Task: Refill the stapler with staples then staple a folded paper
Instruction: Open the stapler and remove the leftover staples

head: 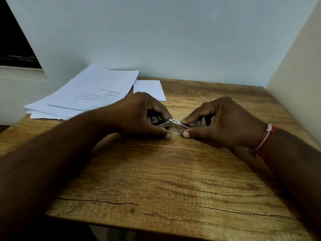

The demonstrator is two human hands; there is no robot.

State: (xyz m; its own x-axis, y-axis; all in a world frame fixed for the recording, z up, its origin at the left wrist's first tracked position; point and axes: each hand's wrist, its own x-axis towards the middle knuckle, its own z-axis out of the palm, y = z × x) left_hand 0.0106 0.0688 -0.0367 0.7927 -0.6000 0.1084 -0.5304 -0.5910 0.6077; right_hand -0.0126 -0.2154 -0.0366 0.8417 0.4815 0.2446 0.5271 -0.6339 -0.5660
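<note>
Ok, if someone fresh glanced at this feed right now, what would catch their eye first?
Both hands meeting at the middle of the table: the left hand grips a small metal stapler while the right hand pinches its right end. Next, the stack of printed papers at the far left, with a smaller blank sheet beside it, and the red-and-white thread band on the right wrist.

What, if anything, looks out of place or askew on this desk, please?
The stack of white printed paper sheets at the rear left of the brown wooden table is fanned unevenly and seems to overhang the edge. Nothing else stands out.
</note>
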